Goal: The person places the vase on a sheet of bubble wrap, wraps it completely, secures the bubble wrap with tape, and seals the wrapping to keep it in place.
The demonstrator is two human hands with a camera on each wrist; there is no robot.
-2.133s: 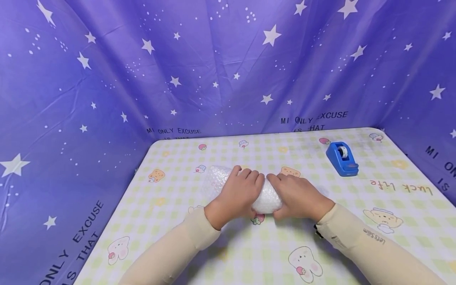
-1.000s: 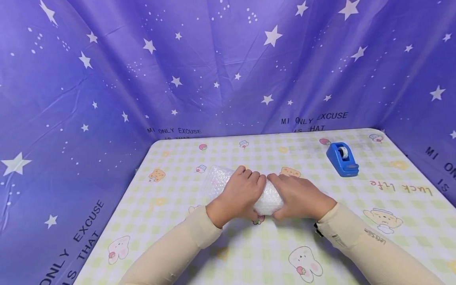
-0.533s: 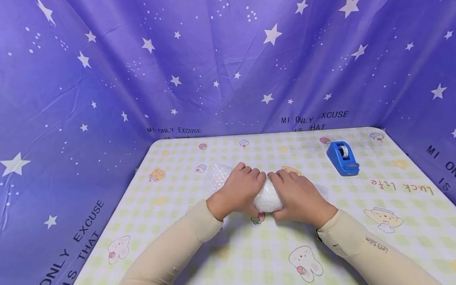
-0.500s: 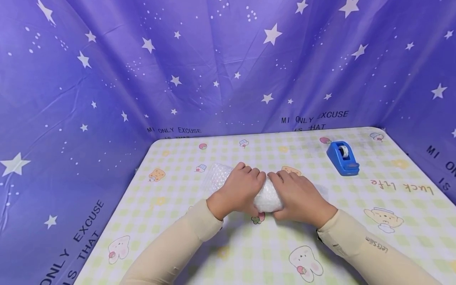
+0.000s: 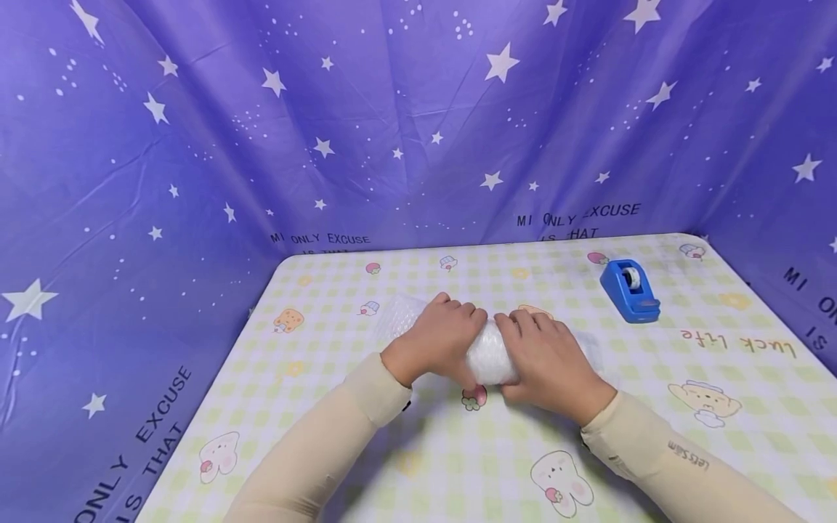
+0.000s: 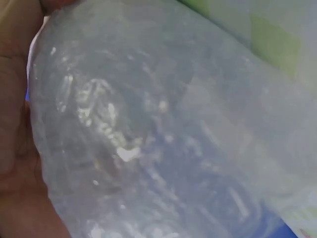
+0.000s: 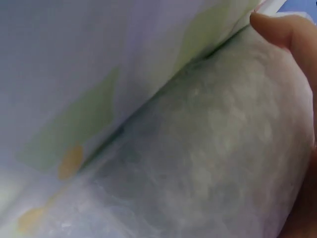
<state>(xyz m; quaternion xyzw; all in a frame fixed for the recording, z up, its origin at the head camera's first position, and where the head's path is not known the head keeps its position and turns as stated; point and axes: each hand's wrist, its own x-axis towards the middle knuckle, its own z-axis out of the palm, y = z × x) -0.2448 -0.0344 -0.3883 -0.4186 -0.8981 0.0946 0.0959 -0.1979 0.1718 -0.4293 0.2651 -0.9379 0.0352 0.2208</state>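
Observation:
A roll of bubble wrap (image 5: pixel 490 354) lies across the middle of the table in the head view, its loose ends flaring out on both sides. Whatever it may enclose is hidden. My left hand (image 5: pixel 443 338) grips it left of centre, thumb on the near side and fingers over the top. Close beside it, my right hand (image 5: pixel 549 359) grips the roll in the same way. Glossy bubble wrap (image 6: pixel 148 129) fills the left wrist view, against the palm. In the right wrist view the bubble wrap (image 7: pixel 213 144) touches the table, with a thumb (image 7: pixel 277 29) curved over it.
A blue tape dispenser (image 5: pixel 631 292) holding a roll of tape stands at the back right of the table. The tabletop (image 5: pixel 314 436) has a green check cover with cartoon prints. Purple starry curtains (image 5: pixel 405 109) surround the table at the back and sides.
Both hands have rolled the bubble wrap slightly away from me, keeping their grip. The right wrist has turned a little, and more of the wrap's right end shows. The tape dispenser stays put.

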